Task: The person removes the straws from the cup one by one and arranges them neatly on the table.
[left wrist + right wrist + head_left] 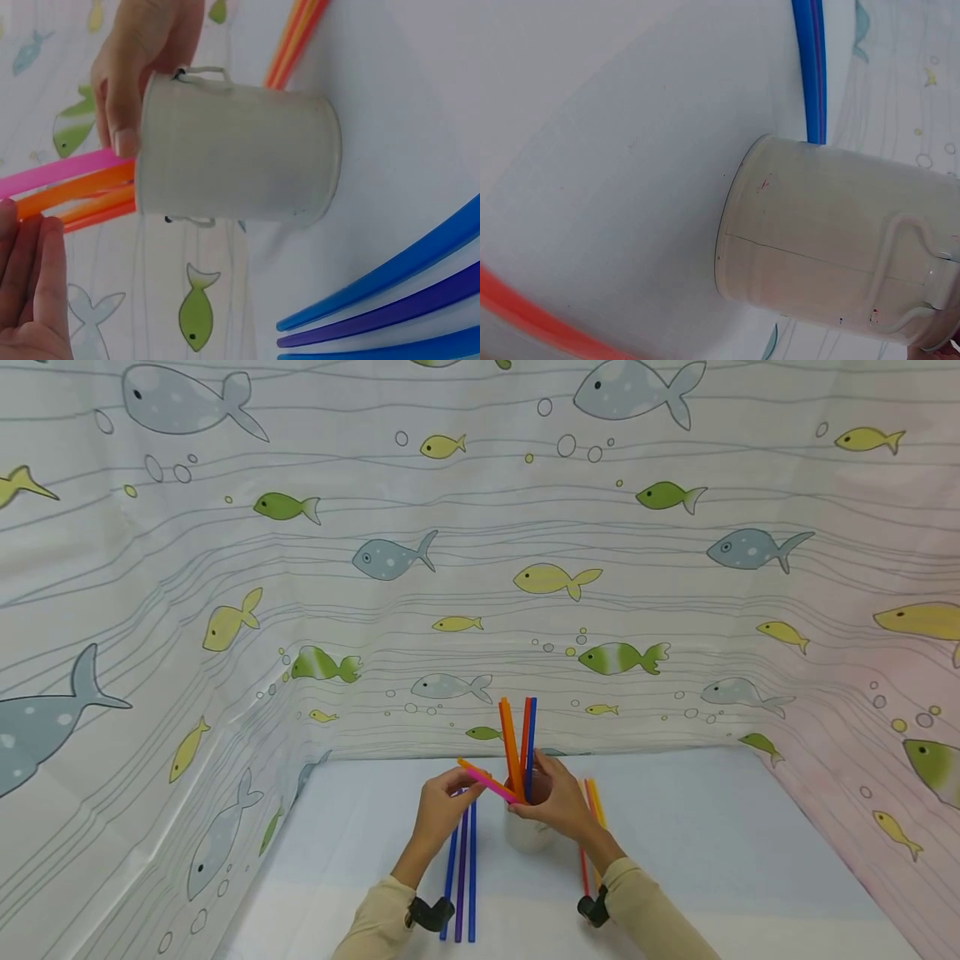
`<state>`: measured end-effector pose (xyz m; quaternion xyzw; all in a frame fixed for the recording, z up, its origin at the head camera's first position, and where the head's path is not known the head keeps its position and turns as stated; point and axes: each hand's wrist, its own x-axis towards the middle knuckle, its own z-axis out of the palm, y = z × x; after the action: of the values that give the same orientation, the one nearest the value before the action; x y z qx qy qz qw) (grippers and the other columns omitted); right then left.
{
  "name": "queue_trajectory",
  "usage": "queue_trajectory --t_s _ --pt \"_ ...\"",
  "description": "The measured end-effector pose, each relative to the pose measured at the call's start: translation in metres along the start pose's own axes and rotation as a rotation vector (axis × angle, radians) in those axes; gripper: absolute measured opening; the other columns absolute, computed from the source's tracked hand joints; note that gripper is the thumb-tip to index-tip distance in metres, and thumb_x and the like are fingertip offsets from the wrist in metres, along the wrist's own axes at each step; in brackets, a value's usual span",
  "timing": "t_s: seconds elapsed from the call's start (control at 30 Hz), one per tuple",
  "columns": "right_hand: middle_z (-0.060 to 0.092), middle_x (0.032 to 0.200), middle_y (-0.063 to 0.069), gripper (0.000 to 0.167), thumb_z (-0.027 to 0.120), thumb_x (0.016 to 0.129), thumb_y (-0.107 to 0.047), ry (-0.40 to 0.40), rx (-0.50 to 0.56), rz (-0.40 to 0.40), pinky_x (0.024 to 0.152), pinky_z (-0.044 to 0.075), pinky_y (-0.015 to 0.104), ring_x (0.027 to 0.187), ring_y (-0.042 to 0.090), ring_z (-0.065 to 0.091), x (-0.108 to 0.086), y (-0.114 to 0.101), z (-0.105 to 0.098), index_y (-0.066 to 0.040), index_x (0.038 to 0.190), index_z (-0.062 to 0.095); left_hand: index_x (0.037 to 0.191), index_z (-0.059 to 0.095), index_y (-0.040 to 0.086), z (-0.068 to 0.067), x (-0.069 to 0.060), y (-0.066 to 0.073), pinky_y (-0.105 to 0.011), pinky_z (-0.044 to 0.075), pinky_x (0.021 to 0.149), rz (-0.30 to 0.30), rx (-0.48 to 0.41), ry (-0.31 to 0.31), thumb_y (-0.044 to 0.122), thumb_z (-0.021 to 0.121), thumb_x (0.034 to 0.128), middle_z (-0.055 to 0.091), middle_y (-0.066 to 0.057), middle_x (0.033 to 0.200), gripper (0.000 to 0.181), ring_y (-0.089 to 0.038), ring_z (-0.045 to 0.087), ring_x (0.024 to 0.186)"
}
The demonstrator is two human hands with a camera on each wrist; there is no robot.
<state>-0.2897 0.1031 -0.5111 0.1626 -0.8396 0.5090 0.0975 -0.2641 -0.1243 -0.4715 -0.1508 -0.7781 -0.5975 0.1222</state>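
Pink stick (498,788) is where your two hands meet, at 10 o'clock from the cream pail (523,835), its lower end at the rim. What lies nearest you, though?

"With the pail as your clock centre, two blue sticks (472,893) and a purple stick (461,893) lie side by side at 8 o'clock. At 3 o'clock lie a red stick (584,860) and a yellow stick (597,810), partly under your right arm. Lying to either side, they are probably there to leave the middle for the pail."

"And your hands?"

"Your left hand (442,806), at 9 o'clock, has its fingers mostly drawn in, thumb and fingertips apparently pinching the pink stick; part of that hold is hidden from you here. Your right hand (561,806), at 2 o'clock, curls round the pail's rim, one fingertip against the pink stick, likely to steady both at once. You cannot tell how far the stick reaches inside."

"Inside the pail?"

"Orange sticks (512,752), a slim red one (527,722) and a taller blue one (532,735) stand there, rising well above the rim. They lean a little, presumably because the mouth is wider than the bunch."

"Farthest, at 12 o'clock from you, fish-print cloth (480,652) hangs behind the white tabletop (697,835), perhaps as a screen."
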Motion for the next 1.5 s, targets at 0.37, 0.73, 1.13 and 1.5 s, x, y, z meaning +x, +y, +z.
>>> queue_trajectory --t_s 0.37,0.73,1.13,1.5 --pt "0.051 0.137 0.002 0.108 0.090 0.066 -0.043 -0.001 0.007 0.017 0.107 0.035 0.059 0.129 0.025 0.048 -0.001 0.003 0.001 -0.011 0.152 0.033 0.102 0.074 0.009 -0.014 0.007 0.021 -0.027 0.056 0.082 0.149 -0.020 0.081 0.017 0.073 0.0887 0.073 -0.004 0.100 0.016 -0.020 0.068 0.100" --pt "0.050 0.138 0.000 0.111 0.088 0.064 -0.052 -0.011 -0.016 0.030 0.107 0.034 0.060 0.130 0.023 0.046 -0.002 0.002 0.000 -0.016 0.153 0.032 0.105 0.070 0.001 -0.032 0.010 0.073 -0.027 0.054 0.086 0.215 -0.069 0.157 0.007 0.070 0.0900 0.072 -0.011 0.102 0.016 -0.021 0.068 0.101" --pt "0.050 0.138 -0.001 0.111 0.087 0.064 -0.052 -0.025 -0.019 0.043 0.106 0.038 0.057 0.131 0.021 0.044 -0.001 0.002 0.001 -0.016 0.153 0.032 0.109 0.062 -0.011 -0.065 0.015 0.116 -0.030 0.055 0.083 0.348 -0.144 0.287 -0.002 0.063 0.0925 0.067 -0.027 0.102 0.018 -0.027 0.070 0.093" --pt "0.050 0.139 0.002 0.110 0.089 0.064 -0.048 -0.016 -0.024 0.020 0.105 0.037 0.058 0.131 0.023 0.045 0.001 0.003 0.001 -0.016 0.153 0.032 0.114 0.061 -0.005 -0.085 0.026 0.081 -0.032 0.056 0.082 0.319 -0.175 0.369 0.008 0.063 0.0951 0.063 -0.021 0.104 0.023 -0.031 0.066 0.096"
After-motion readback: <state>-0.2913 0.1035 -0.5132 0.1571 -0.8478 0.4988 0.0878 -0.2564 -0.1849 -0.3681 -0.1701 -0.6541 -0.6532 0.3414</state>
